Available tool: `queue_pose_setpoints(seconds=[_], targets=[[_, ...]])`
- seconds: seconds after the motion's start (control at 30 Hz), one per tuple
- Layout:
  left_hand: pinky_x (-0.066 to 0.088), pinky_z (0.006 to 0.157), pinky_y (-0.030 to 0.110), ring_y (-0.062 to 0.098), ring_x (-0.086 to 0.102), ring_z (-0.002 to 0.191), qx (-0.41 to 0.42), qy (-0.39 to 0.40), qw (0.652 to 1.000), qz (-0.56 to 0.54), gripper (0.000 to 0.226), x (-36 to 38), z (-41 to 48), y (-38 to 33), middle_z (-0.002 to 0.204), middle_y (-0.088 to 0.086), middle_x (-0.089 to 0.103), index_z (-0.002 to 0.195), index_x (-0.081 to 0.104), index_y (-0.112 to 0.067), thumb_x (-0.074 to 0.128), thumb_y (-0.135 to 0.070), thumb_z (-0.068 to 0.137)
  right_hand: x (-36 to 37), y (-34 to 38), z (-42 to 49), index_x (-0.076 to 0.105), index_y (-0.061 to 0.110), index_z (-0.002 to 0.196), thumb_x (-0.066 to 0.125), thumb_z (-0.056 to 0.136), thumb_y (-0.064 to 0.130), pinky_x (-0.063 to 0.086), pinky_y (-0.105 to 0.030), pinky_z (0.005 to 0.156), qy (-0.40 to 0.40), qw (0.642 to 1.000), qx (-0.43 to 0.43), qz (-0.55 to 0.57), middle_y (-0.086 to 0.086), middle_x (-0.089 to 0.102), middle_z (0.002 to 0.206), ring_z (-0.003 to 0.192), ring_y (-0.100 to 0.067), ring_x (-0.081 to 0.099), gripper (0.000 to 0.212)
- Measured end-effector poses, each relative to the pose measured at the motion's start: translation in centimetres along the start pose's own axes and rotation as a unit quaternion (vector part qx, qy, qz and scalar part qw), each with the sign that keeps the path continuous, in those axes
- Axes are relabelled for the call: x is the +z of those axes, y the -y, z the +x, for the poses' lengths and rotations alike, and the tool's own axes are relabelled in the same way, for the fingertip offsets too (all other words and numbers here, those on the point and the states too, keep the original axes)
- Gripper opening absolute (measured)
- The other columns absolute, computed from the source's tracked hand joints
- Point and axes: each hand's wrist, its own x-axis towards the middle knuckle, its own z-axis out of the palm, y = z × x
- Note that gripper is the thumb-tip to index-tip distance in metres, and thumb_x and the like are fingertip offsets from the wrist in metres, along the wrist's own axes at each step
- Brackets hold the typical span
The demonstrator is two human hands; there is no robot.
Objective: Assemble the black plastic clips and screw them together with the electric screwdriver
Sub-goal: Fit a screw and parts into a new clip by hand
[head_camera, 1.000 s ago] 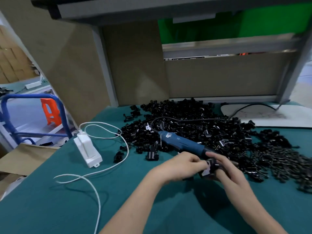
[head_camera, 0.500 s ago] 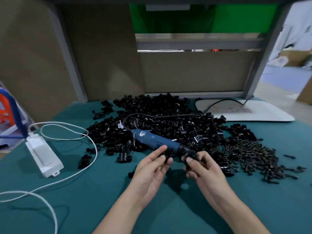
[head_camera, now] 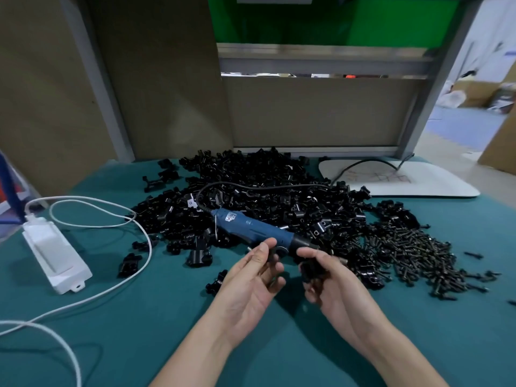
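Black plastic clips were heaped across the middle of the teal tabletop. At far left a white power adapter was laid flat, its white cable looped beside it. A blue electric screwdriver was rested on the heap's near edge. Just below it the left hand was held palm-up, fingers loosely bent; whether anything was gripped could not be told. One clip was grasped by the right hand. Dark screws were scattered to the right.
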Motion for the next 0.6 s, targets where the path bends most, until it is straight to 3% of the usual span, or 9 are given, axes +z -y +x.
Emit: queue_pose_setpoints(seconds=[0.07, 0.17, 0.33, 0.47, 0.6], targets=[[0.053, 0.068, 0.027, 0.013, 0.068, 0.078, 0.005, -0.003, 1.000, 0.006, 0.028, -0.1, 0.0, 0.0, 0.091, 0.002, 0.070, 0.107, 0.078, -0.015, 0.072, -0.024, 0.081, 0.0, -0.1, 0.0, 0.081, 0.019, 0.108, 0.056, 0.089, 0.038, 0.048, -0.028, 0.064, 0.007, 1.000, -0.011, 0.010, -0.001, 0.071, 0.095, 0.070, -0.013, 0.061, 0.037], [0.051, 0.066, 0.025, 0.011, 0.067, 0.078, 0.013, -0.010, 1.000, 0.012, 0.029, 0.0, 0.0, -0.1, 0.091, 0.001, 0.071, 0.109, 0.073, -0.016, 0.073, -0.018, 0.080, -0.2, -0.2, 0.1, 0.078, 0.020, 0.116, 0.063, 0.088, 0.023, 0.058, -0.027, 0.072, 0.021, 0.998, -0.047, 0.022, -0.011, 0.072, 0.106, 0.082, -0.021, 0.069, 0.032], [0.055, 0.070, 0.025, 0.014, 0.069, 0.081, 0.018, -0.007, 0.999, 0.046, 0.040, 0.0, 0.0, 0.2, 0.099, 0.008, 0.074, 0.121, 0.063, -0.011, 0.070, -0.015, 0.082, -0.8, -0.6, 0.4, 0.056, 0.041, 0.143, 0.077, 0.077, 0.002, 0.059, -0.034, 0.090, 0.033, 0.996, -0.077, 0.035, -0.018, 0.072, 0.119, 0.106, -0.035, 0.071, 0.079], [0.055, 0.070, 0.024, 0.013, 0.067, 0.083, 0.016, -0.005, 0.996, 0.092, 0.026, 0.1, 0.0, 0.4, 0.109, 0.011, 0.075, 0.119, 0.067, -0.007, 0.057, -0.022, 0.100, -1.0, -0.7, 0.6, 0.065, 0.009, 0.128, 0.077, 0.072, 0.002, 0.060, -0.027, 0.085, 0.025, 0.997, -0.063, 0.049, -0.022, 0.074, 0.114, 0.105, -0.031, 0.074, 0.057], [0.053, 0.069, 0.025, 0.009, 0.064, 0.079, 0.037, -0.019, 0.988, 0.150, 0.028, 0.2, 0.0, 0.7, 0.112, 0.009, 0.075, 0.115, 0.068, -0.008, 0.045, -0.023, 0.107, -1.1, -1.0, 0.7, 0.062, 0.005, 0.101, 0.077, 0.070, 0.002, 0.060, -0.026, 0.082, 0.002, 0.997, -0.048, 0.066, -0.023, 0.074, 0.110, 0.107, -0.031, 0.074, 0.035]])
